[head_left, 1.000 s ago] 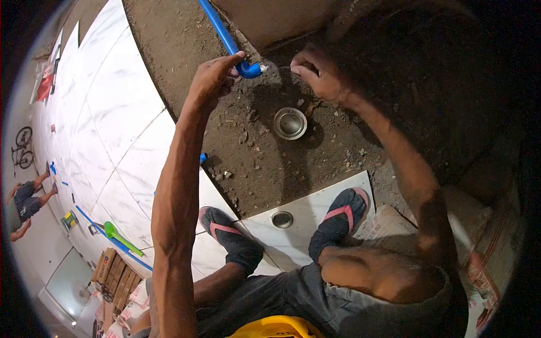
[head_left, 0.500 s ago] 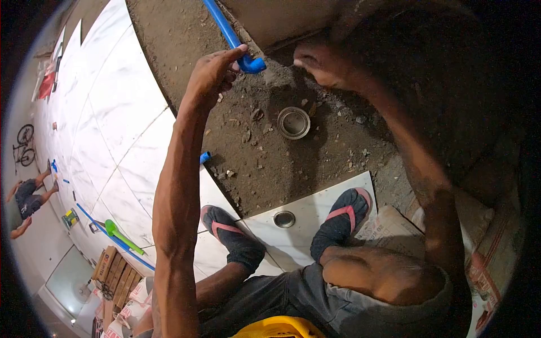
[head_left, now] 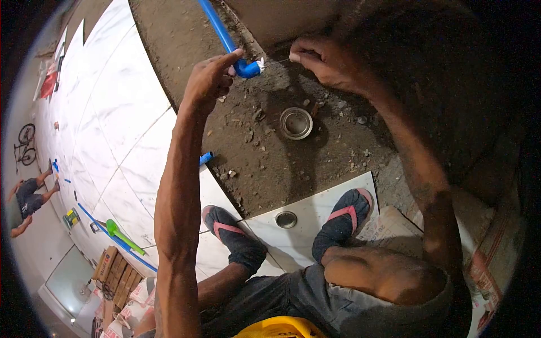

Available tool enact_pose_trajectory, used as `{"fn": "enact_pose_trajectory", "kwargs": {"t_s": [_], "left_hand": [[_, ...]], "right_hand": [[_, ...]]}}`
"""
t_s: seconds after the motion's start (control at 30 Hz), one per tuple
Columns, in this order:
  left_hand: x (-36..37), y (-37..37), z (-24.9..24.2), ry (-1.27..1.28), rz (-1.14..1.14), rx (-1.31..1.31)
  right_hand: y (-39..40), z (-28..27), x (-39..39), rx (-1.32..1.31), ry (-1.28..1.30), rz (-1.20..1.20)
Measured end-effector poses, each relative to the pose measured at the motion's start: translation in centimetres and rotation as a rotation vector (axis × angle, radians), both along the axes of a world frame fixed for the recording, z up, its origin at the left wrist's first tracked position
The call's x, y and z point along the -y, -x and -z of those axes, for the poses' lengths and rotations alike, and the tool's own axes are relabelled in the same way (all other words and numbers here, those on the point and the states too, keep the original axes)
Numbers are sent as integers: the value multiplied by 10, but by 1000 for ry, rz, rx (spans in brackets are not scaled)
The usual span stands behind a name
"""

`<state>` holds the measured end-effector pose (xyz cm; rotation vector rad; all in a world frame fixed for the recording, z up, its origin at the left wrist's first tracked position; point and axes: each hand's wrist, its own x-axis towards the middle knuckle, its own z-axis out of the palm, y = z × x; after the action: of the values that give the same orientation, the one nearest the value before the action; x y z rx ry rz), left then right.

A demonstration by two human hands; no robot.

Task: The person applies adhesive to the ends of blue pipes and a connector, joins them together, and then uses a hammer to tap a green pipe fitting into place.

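Observation:
My left hand (head_left: 209,80) grips a blue pipe (head_left: 221,35) just above its bend, thumb along the near side. The bent end (head_left: 248,69) opens to the right, with a small white strand-like bit (head_left: 261,65) at its mouth. From there a thin line (head_left: 277,61) runs across to my right hand (head_left: 322,63), whose thumb and forefinger are pinched on it. What the line is made of is too fine to tell. Below both hands a round metal drain fitting (head_left: 296,123) sits in the dirt.
Rough dirt (head_left: 242,152) lies ahead, bordered by white marbled tiles (head_left: 121,112) on the left. A short blue pipe piece (head_left: 207,158) pokes out by my left forearm. A round cap (head_left: 285,219) rests between my feet. Another person (head_left: 28,200) sits far left, near a green tool (head_left: 121,236).
My right hand, blurred before, is now sharper, with the thin line visible to the pipe. White strands now show at the pipe's mouth. My left hand stays on the pipe.

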<state>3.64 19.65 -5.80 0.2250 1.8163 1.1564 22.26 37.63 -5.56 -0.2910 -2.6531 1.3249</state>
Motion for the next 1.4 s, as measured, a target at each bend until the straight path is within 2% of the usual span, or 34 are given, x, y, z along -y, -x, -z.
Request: {"fn": "enact_pose_trajectory", "kwargs": {"t_s": [0.1, 0.2, 0.3, 0.4, 0.5, 0.6, 0.7, 0.8, 0.87, 1.0, 1.2, 1.4], "left_hand": [[0, -3, -6, -13, -1, -26], [3, 0, -2, 1, 13, -41], [3, 1, -2, 3, 5, -58], [2, 0, -9, 20, 23, -64], [2, -1, -12, 23, 57, -61], [4, 2, -8, 2, 16, -63], [4, -1, -11, 11, -9, -60], [6, 0, -8, 11, -21, -48], [6, 0, -8, -4, -19, -42], [6, -2, -12, -2, -22, -26], [10, 1, -7, -17, -7, -80], [8, -1, -10, -41, -10, -65]], "right_hand": [[4, 8, -2, -29, 13, -44], [7, 3, -1, 46, -182, -77], [10, 8, 0, -13, -128, -29], [14, 17, -5, -245, -158, -100], [14, 16, -5, -201, -160, -30], [15, 13, -9, -425, -233, 46], [7, 6, -10, -278, -383, 10], [1, 7, 10, -356, -470, 153], [-1, 18, 24, -342, -442, 113], [-10, -3, 45, -311, -462, 83], [-8, -7, 35, -426, -577, 21], [1, -5, 32, -400, -384, -39]]}}
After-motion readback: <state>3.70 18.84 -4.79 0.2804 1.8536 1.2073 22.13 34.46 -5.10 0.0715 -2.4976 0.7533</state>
